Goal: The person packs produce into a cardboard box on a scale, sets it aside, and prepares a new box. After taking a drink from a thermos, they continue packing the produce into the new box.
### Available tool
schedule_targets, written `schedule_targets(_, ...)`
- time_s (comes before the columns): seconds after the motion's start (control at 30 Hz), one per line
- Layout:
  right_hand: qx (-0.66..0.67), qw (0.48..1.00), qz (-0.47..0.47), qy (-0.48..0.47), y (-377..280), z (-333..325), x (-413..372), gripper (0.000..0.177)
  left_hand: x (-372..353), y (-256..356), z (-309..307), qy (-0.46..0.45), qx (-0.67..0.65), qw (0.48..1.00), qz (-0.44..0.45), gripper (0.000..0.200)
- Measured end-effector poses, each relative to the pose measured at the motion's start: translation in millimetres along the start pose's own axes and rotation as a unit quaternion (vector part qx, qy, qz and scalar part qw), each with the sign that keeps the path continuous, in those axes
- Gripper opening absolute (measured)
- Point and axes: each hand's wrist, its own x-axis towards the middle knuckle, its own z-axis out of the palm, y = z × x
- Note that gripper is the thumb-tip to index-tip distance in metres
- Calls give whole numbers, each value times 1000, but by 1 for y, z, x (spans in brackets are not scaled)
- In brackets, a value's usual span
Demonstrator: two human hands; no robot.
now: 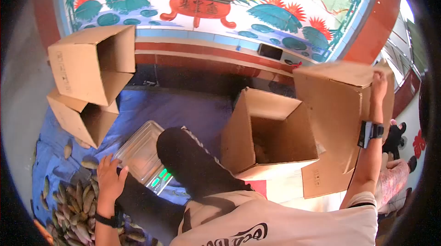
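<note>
My right hand (379,85) reaches far out to the right, its fingers closed on the upper edge of a large cardboard box (328,108). That box stands tilted, with a flap (325,179) hanging down. My left hand (111,176) is open, fingers spread, beside a digital scale (140,147) with a clear tray and green lit displays. Just below that hand lies a heap of long, tapered greenish-brown produce (76,209). Another cardboard box (239,140) stands between my knee and the large box, its open top towards me; its inside is mostly in shadow.
Two open cardboard boxes (73,69) are stacked at the left on a blue tarp (179,103). A dark phone-like object (270,52) rests on the ledge below a painted tile wall (197,7). Another person in patterned clothing (394,179) is at the far right.
</note>
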Motion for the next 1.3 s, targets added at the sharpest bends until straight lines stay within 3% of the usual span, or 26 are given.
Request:
schedule_targets(0.1, 169, 973, -154, 27, -63, -14, 10, 22, -7, -1, -4, 11, 10, 1000, -4, 37)
schedule_targets(0.17, 278, 946, -169, 9, -107, -27, 9, 19, -12, 0, -8, 10, 13, 999, -31, 38)
schedule_targets(0.23, 321, 939, -124, -5, -164, -51, -5, 17, -17, -2, -12, 17, 19, 999, -22, 39)
schedule_targets(0.37, 396, 901, -174, -46, -219, -59, -7, 15, -30, -7, -14, 41, 37, 998, -35, 40)
schedule_targets(0.67, 508, 807, -242, -182, -314, -7, 6, 13, -56, -8, -27, 83, 50, 993, -61, 40)
schedule_targets(0.77, 661, 587, -115, -454, -340, 27, -4, 13, -65, -9, -32, 81, 50, 992, -82, 41)
schedule_targets(0.87, 677, 529, -123, -498, -389, 20, -42, 7, -73, -9, -37, 81, 62, 989, -103, 40)
schedule_targets(1.0, 671, 485, -149, -540, -429, 13, -81, 7, -84, -9, -41, 87, 72, 986, -121, 39)
schedule_targets(1.07, 667, 530, -178, -492, -450, 4, -113, 9, -87, -7, -44, 91, 78, 985, -127, 39)
schedule_targets(1.1, 672, 520, -179, -496, -461, 1, -125, 9, -89, -7, -44, 91, 84, 983, -136, 39)
schedule_targets(1.17, 695, 508, -109, -497, -478, -4, -143, 8, -92, -8, -43, 96, 89, 982, -132, 40)
schedule_targets(1.23, 672, 482, -123, -548, -488, -5, -150, 6, -95, -9, -44, 99, 90, 981, -143, 40)
schedule_targets(1.3, 630, 527, -152, -550, -501, 1, -164, 11, -99, -12, -43, 85, 92, 980, -154, 42)
